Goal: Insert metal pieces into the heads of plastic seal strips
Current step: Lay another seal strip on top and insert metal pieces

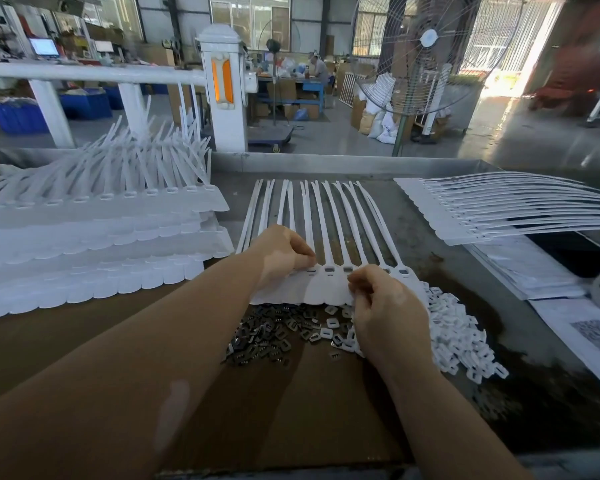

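My left hand (284,254) pinches the bendy, light seal strip sheet (326,289) by its heads. My right hand (378,306), at 3 o'clock, looks pinched on something tiny. Metal pieces (264,337) look small and slippery.

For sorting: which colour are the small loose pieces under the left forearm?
Dark grey metal pieces, head view.

Two bare hands: left hand (284,252) and right hand (383,306). One joined sheet of white plastic seal strips (326,289) under the hands, about ten tails visible. Two further groups of white strip sheets: a tall stack at left (94,244) and a fanned sheet at right (482,216). Two loose heaps, too many to count: dark metal pieces (267,336) and white plastic square caps (461,337). One pedestal fan (416,60).
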`<state>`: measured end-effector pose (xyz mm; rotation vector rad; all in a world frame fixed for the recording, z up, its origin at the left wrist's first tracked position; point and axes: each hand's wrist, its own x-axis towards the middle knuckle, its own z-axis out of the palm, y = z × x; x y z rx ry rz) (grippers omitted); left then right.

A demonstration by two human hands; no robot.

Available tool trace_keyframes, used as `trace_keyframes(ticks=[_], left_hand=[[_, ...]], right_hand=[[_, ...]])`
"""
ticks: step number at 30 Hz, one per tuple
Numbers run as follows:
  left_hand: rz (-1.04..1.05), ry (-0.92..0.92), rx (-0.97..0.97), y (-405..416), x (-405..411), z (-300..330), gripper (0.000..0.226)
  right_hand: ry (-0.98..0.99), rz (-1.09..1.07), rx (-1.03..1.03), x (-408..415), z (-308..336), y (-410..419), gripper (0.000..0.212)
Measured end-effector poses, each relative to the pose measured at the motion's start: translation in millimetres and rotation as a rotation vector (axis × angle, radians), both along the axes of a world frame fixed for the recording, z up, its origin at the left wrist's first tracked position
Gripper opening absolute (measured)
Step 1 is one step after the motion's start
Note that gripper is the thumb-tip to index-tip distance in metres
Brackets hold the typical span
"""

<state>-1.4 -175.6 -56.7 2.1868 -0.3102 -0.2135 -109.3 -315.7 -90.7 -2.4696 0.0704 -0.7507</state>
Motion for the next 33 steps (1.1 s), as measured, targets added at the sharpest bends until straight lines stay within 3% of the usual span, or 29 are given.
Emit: trace_keyframes(ticks=[33], left_hand=[[0.063, 0.097, -0.042, 7.1, 0.8, 1.3, 0.005]], right_hand=[[-0.026, 0.007, 0.003, 1.7, -1.5, -0.3, 0.017]])
